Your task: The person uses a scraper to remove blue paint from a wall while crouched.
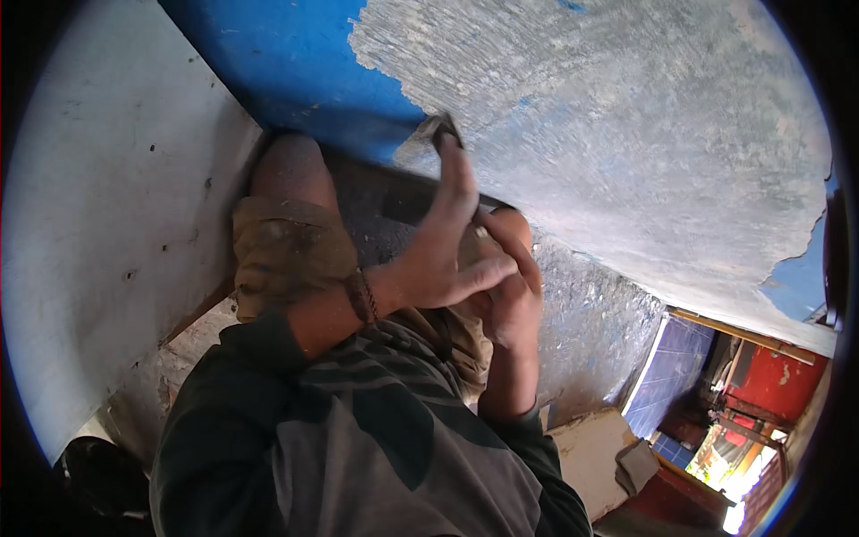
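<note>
My left hand [429, 252], with a braided bracelet at its wrist, reaches up to the wall, its fingers stretched along a dark flat scraper [444, 131]. The blade lies against the wall at the border between blue paint [322, 74] and a large bare grey patch [570, 101]. Blur and my left hand hide most of the tool. Close below, my right hand [513, 295] is curled around what looks like the tool's handle end, largely covered. The left thumb reaches across to the right hand's fingers.
A whitish panel [127, 201] with small holes stands close on the left. My knees are near the wall's lower edge, above a rough grey lower surface [590, 322]. Behind on the right are a pale board [594, 456], blue tiles [671, 369] and a bright opening [738, 463].
</note>
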A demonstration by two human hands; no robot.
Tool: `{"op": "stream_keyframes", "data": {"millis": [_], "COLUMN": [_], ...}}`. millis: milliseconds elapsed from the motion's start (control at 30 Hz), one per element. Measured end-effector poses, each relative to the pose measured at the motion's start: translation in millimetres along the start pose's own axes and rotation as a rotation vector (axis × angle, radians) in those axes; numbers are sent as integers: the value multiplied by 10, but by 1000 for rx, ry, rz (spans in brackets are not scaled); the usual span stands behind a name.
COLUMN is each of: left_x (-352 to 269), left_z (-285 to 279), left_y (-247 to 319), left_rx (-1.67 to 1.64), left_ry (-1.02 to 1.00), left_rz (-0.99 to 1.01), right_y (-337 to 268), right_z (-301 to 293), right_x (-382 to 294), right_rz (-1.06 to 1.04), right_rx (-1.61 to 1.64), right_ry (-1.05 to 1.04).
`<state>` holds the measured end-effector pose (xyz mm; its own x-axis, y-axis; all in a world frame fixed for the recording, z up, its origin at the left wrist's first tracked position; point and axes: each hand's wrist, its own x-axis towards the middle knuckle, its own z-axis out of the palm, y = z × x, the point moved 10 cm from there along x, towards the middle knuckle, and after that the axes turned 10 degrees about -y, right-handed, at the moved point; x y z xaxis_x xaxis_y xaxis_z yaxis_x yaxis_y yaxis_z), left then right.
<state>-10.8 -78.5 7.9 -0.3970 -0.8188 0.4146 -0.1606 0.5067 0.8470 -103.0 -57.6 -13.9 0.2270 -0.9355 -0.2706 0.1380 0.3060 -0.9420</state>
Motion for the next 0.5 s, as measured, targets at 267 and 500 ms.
{"op": "stream_keyframes", "data": {"millis": [267,500], "left_x": [-37,-142], "left_z": [-9,-413], "left_y": [-42,-142], "left_rx": [-76,-29], "left_ry": [-67,18], "left_rz": [-44,-61], "right_y": [42,117], "right_z": [-24,328], "right_x": [-53,162], "right_rz": [57,-48], "right_rx": [-98,-39], "right_ry": [-23,-62]}}
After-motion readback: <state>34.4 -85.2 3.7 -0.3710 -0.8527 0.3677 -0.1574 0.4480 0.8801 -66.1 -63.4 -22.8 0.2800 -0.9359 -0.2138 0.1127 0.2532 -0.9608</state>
